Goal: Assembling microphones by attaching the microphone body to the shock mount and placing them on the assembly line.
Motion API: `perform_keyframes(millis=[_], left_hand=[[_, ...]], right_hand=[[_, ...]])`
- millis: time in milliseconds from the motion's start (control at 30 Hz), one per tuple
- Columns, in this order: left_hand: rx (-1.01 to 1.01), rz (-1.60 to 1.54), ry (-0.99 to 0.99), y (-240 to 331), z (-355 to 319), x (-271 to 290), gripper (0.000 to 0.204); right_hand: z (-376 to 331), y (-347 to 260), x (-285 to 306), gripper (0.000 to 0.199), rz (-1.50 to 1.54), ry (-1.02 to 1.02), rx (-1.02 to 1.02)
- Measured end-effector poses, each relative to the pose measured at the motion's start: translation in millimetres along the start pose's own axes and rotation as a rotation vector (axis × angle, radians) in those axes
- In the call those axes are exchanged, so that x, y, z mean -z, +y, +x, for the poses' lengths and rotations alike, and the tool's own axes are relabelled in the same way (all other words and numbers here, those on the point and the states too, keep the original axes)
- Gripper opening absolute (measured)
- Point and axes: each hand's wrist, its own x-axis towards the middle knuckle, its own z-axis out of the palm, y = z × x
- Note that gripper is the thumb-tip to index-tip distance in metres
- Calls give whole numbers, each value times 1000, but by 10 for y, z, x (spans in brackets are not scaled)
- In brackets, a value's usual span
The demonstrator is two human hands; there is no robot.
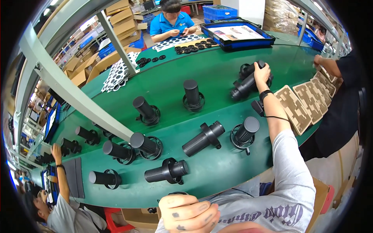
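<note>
My right hand (pixel 263 73), with a dark band on its wrist, is closed around a black microphone (pixel 261 63) at the far right of the green belt. Its fingers are partly hidden. Right beside it, another black ring-mounted microphone (pixel 241 90) lies tilted, and a third dark part (pixel 245 70) shows behind. My left hand (pixel 190 214) is at the lower edge, near my body, with its fingers curled. What it holds, if anything, is hidden. Ahead of it, one microphone (pixel 167 171) and another (pixel 203 138) lie on their sides; a third (pixel 246 131) stands upright in its ring.
Several similar microphones stand along the green work surface (pixel 217 171). Brown moulded trays (pixel 293 110) lie at the right, beside a person in black. Across the belt, a person in blue (pixel 171 25) works near black rings (pixel 190 49) and a blue-rimmed tray (pixel 237 37). A grey post (pixel 77 91) slants across the left.
</note>
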Motion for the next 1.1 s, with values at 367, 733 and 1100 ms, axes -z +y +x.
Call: perform_keyframes(millis=[367,733,1100], left_hand=[[-48,49,247,-37,-141,-230,11],[-129,39,142,105,-147,-47,12],[126,-82,-120,201,-61,124,19]], right_hand=[[-888,-1817,462,66,66,-1030,1029],[-1841,-2232,116,62,-154,-1111,1585],[-2756,-2942,-185,89,-131,-1119,1757]])
